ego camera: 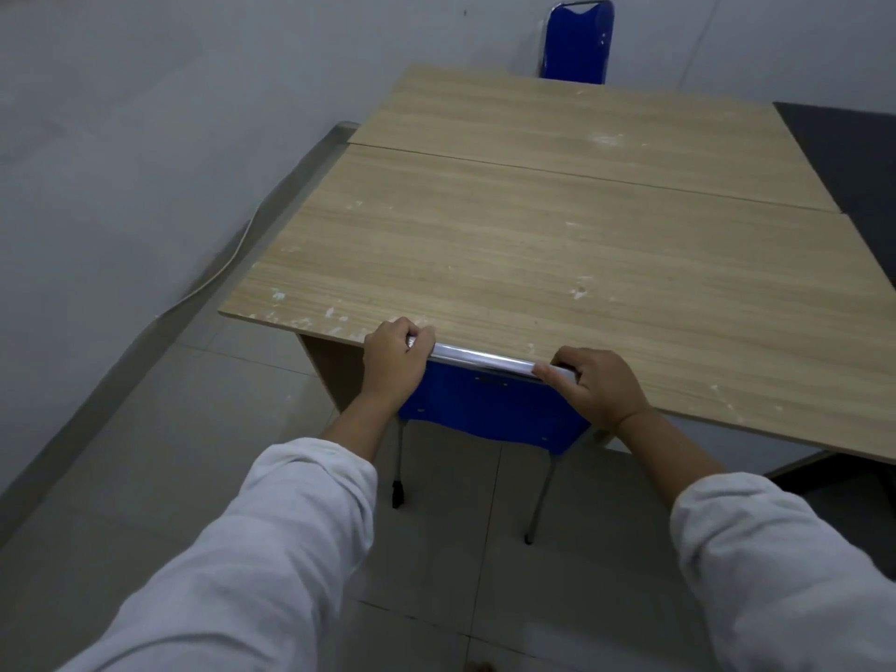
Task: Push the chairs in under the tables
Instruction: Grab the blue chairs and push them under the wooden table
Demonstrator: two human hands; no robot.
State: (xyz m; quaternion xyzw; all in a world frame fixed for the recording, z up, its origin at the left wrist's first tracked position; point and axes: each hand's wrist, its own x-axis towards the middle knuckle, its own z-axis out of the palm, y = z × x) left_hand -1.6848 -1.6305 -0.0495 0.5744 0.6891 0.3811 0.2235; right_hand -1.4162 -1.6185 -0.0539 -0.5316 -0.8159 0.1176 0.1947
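Observation:
A blue chair (489, 405) with a chrome top rail stands at the near edge of a light wooden table (533, 254). Its backrest touches the table edge and its seat is hidden under the top. My left hand (395, 363) grips the left end of the rail. My right hand (594, 383) grips the right end. A second wooden table (557, 123) butts against the far side of the first. Behind it, a second blue chair (577, 41) stands against the wall, with only its backrest showing.
A grey wall runs along the left with a raised ledge (160, 332) and a pale cable (228, 264) at its foot. A dark surface (853, 152) lies at the right of the tables. The floor is grey tile (218, 429).

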